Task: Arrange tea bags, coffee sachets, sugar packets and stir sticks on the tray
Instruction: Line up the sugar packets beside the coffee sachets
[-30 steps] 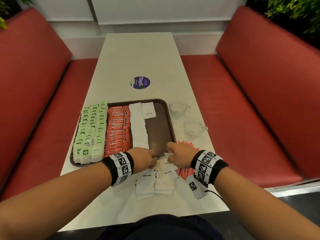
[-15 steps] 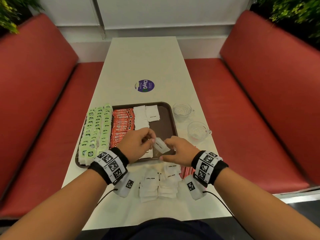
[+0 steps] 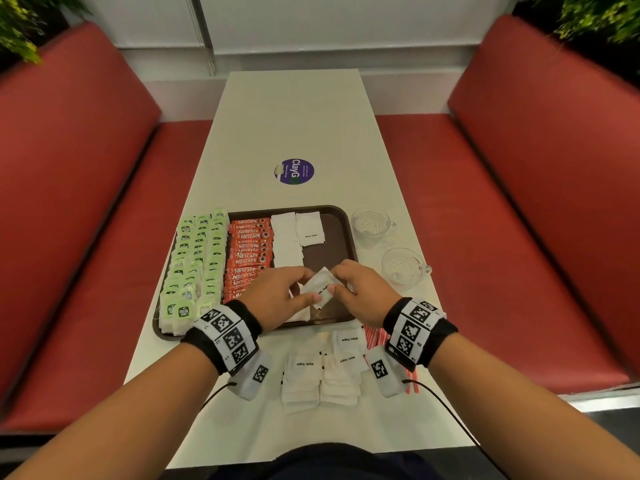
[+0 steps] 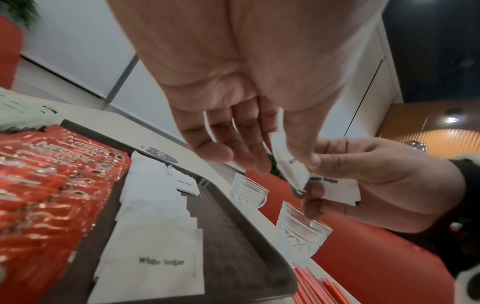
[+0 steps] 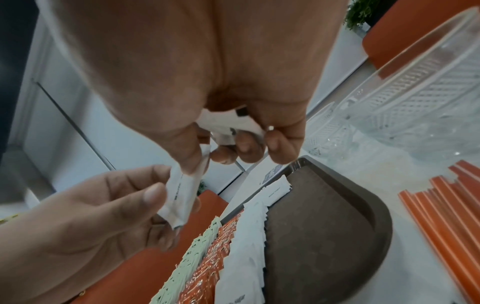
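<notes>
Evidently light, limp and crushable, the flat white paper sugar packet (image 3: 319, 287) hangs above the brown plastic tray (image 3: 343, 223), pinched at opposite edges by the left hand (image 3: 280, 296) and right hand (image 3: 364, 293), where thumb-and-fingertip grips suit it best.

Two clear cut-glass cups (image 3: 372, 224) (image 3: 405, 265) on white table (image 3: 294, 126), just right of the grip, one past the other. Round purple sticker (image 3: 294, 171) on tabletop well beyond the grip. Red bench seats (image 3: 72, 216) (image 3: 540, 216) flank table left and right. Green plants (image 3: 17, 26) (image 3: 588, 15) in far corners. White wall (image 3: 311, 26) behind.
</notes>
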`<state>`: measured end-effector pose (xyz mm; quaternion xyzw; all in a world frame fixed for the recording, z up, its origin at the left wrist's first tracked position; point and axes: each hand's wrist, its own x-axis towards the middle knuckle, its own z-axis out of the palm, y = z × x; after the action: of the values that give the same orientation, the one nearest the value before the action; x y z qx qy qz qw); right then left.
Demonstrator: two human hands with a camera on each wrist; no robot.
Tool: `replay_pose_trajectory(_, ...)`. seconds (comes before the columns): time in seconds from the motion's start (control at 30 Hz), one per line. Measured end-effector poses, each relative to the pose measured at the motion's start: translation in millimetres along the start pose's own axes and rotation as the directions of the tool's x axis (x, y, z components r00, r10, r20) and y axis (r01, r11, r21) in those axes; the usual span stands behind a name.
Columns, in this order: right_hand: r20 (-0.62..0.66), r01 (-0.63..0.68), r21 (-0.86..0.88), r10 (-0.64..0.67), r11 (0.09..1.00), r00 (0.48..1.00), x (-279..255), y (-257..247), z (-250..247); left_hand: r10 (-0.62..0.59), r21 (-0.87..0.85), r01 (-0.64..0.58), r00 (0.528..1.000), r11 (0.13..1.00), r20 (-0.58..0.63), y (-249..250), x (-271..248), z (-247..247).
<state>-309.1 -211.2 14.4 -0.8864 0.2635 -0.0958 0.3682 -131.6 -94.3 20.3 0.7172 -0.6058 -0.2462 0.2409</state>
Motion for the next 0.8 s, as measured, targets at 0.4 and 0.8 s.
replay_pose_trajectory(0.4, -0.115, -0.199, 0.194, 0.224, 0.961, 0.968, 1, 11, -11, -0.166, 0.247, 0.189, 0.98, 0.95, -0.113, -33, 106, -17)
replay_pose_trajectory(0.8, -0.084, -0.193, 0.253, 0.221, 0.948, 0.972, 9, 22, -29, -0.388, 0.578, 0.291, 0.92, 0.763, 0.048, -51, 185, -3)
